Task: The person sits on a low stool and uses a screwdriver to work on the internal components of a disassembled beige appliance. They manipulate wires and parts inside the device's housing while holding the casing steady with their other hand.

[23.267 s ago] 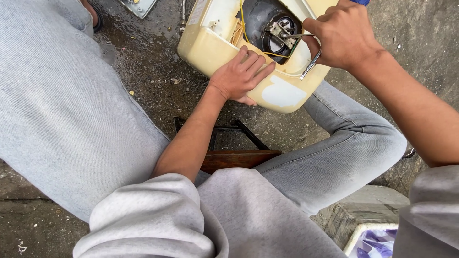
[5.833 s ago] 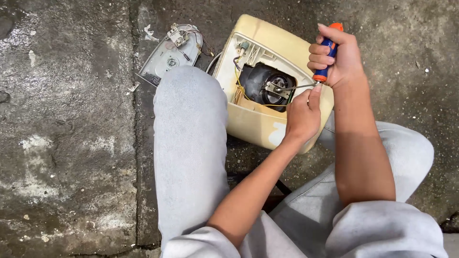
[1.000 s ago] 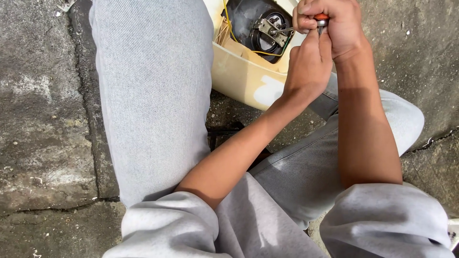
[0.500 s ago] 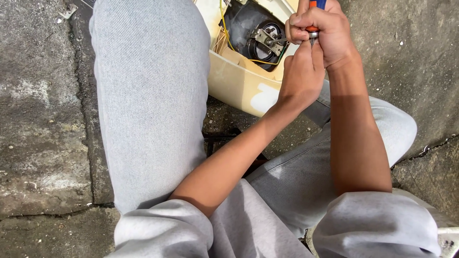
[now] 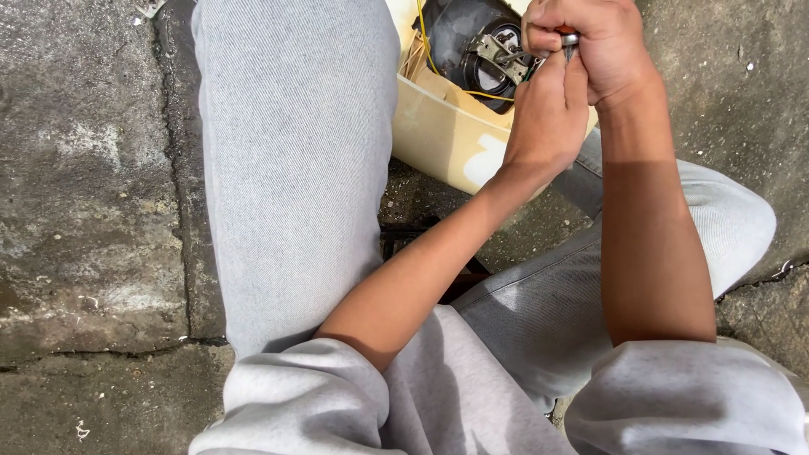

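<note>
My right hand (image 5: 590, 42) is fisted tight around a tool handle with a metal collar (image 5: 570, 39) at one o'clock in view. My left hand (image 5: 548, 114), just below it at one o'clock, pinches fingertips at the tool's shank. Both work over the cream plastic appliance housing (image 5: 447, 135) with its dark round motor (image 5: 472, 46), sitting on cracked concrete ground (image 5: 93, 211) between my grey-trousered legs (image 5: 295, 168).

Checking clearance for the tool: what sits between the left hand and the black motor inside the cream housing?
In the head view, a metal bracket and a yellow wire lie between the left hand and the black motor in the cream housing.
</note>
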